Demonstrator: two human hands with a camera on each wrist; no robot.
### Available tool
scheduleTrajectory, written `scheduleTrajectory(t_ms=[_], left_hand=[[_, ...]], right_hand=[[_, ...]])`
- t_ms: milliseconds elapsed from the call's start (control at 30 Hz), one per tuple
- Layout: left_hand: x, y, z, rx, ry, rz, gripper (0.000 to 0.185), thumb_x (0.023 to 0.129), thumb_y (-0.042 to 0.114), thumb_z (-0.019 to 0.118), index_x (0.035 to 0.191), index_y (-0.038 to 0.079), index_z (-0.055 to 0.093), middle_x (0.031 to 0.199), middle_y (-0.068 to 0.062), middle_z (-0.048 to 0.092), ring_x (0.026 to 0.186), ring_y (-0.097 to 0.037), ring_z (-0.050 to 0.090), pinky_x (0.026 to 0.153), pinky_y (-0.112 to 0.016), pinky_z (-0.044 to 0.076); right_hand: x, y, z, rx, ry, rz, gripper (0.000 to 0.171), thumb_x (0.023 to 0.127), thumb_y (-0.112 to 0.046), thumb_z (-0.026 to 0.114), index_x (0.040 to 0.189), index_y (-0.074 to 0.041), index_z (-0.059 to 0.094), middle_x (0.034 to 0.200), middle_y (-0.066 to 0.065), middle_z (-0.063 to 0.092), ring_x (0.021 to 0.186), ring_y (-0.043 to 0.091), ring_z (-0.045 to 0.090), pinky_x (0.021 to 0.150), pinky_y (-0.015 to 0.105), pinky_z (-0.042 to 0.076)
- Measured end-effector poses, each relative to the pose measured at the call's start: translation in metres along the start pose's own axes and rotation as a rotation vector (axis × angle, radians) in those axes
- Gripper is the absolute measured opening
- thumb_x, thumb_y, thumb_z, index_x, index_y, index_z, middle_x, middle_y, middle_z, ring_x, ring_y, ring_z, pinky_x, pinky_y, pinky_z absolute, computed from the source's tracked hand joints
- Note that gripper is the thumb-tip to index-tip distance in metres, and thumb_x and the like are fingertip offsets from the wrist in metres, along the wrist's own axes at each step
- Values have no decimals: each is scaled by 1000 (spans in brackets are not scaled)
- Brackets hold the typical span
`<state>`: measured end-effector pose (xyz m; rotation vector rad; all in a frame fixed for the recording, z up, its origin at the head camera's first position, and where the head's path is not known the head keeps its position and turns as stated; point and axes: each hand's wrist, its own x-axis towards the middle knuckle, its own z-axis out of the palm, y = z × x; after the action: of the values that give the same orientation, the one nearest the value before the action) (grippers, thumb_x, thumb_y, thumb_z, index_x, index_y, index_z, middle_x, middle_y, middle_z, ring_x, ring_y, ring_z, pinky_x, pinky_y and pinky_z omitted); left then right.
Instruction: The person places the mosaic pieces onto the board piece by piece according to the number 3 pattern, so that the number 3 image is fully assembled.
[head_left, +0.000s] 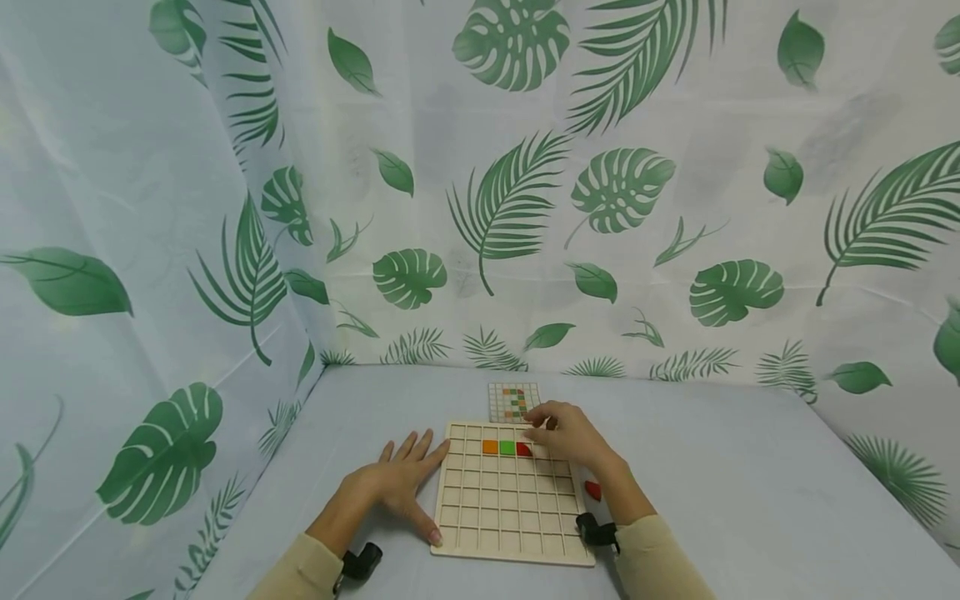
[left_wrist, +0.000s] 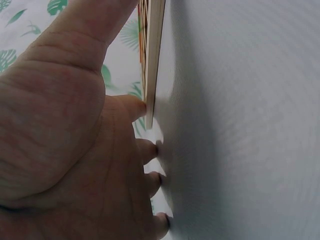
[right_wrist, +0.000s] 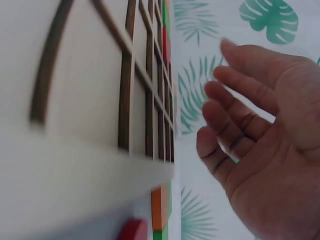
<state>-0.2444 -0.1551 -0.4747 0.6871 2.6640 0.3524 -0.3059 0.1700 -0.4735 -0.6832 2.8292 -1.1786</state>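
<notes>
Nearest the viewer, the lower edge of the wooden grid board [head_left: 506, 508] is seen lying flat on the pale table [head_left: 750, 500], with a black wrist mount partly covering its near right corner. The left hand [head_left: 397, 487] is laid flat on the table beside the board's left edge, fingers straight and spread, nothing held; in the left wrist view the fingertips [left_wrist: 150, 150] are seen against the board's side, most of the board being cut off. A loose red piece [head_left: 593, 490] is half hidden behind the right forearm. Farther up, the right hand [head_left: 566, 433] is held over the board's upper right, fingers loosely bent; in the blurred right wrist view no piece is seen in it. Orange [head_left: 490, 447], green [head_left: 507, 447] and red [head_left: 523, 450] tiles are seated in the second row, the red one partly covered. Beyond, a small pattern card [head_left: 513, 402] is partly hidden by the fingers.
</notes>
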Motion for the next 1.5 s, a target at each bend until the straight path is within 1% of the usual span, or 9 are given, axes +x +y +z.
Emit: scheduleTrajectory(t_ms=[133, 300, 433, 600, 733, 900, 1100, 1267, 1500], left_hand=[[1, -1, 1, 3, -4, -3, 136, 52, 78, 75, 156, 24, 5, 161, -14, -4, 146, -38, -6, 112, -63, 0], [4, -4, 2, 13, -1, -6, 137, 50, 80, 73, 156, 26, 4, 161, -12, -5, 146, -37, -7, 112, -63, -1], [3, -5, 1, 8, -3, 1, 137, 51, 79, 73, 156, 25, 4, 161, -13, -5, 146, -37, -7, 112, -63, -1], [1, -3, 0, 10, -2, -2, 137, 51, 79, 74, 156, 25, 5, 161, -14, -4, 146, -38, -6, 112, -63, 0], [1, -3, 0, 17, 1, -10, 137, 51, 79, 74, 156, 25, 5, 161, -13, -3, 146, -37, -5, 112, -63, 0], [1, -3, 1, 10, -1, -8, 137, 51, 79, 74, 156, 25, 5, 161, -13, -3, 146, -38, -6, 112, -63, 0], [3, -4, 2, 23, 0, -10, 137, 51, 80, 73, 156, 26, 4, 161, -13, -4, 146, -37, -6, 112, -63, 0], [2, -4, 2, 16, -2, 2, 137, 51, 80, 73, 156, 25, 4, 161, -13, -4, 146, -37, -7, 112, -63, 0], [3, -3, 2, 9, -3, 0, 137, 51, 79, 74, 156, 25, 5, 161, -13, -4, 146, -37, -6, 112, -63, 0]], right_hand=[[-2, 5, -7, 4, 34, 32, 25, 89, -29, 70, 110, -15, 71, 104, -4, 65, 85, 17, 55, 67, 32, 48], [-5, 11, -16, -6, 54, 58, 27, 89, -28, 70, 112, -13, 70, 107, 1, 65, 87, 19, 54, 69, 33, 47], [-9, 14, -25, -7, 60, 76, 29, 89, -28, 70, 113, -12, 69, 107, 3, 66, 88, 21, 54, 71, 34, 48], [-12, 25, -30, 1, 62, 86, 37, 89, -36, 69, 116, -12, 67, 110, 3, 66, 90, 19, 56, 74, 34, 48], [-13, 30, -33, -2, 70, 90, 38, 88, -38, 69, 116, -12, 66, 111, 2, 66, 90, 19, 56, 75, 35, 49], [-15, 32, -35, -2, 72, 109, 36, 89, -34, 70, 116, -11, 66, 110, 2, 66, 90, 20, 57, 75, 33, 49], [-16, 36, -37, 19, 55, 133, 33, 88, -28, 71, 115, -9, 67, 109, 6, 66, 88, 24, 58, 73, 33, 51], [-17, 45, -38, -3, 42, 177, 28, 87, -25, 72, 112, -11, 69, 109, 4, 66, 89, 21, 56, 70, 31, 50], [-19, 48, -40, 16, 18, 227, 24, 86, -19, 72, 110, -12, 70, 108, 4, 66, 86, 21, 55, 66, 31, 51]])
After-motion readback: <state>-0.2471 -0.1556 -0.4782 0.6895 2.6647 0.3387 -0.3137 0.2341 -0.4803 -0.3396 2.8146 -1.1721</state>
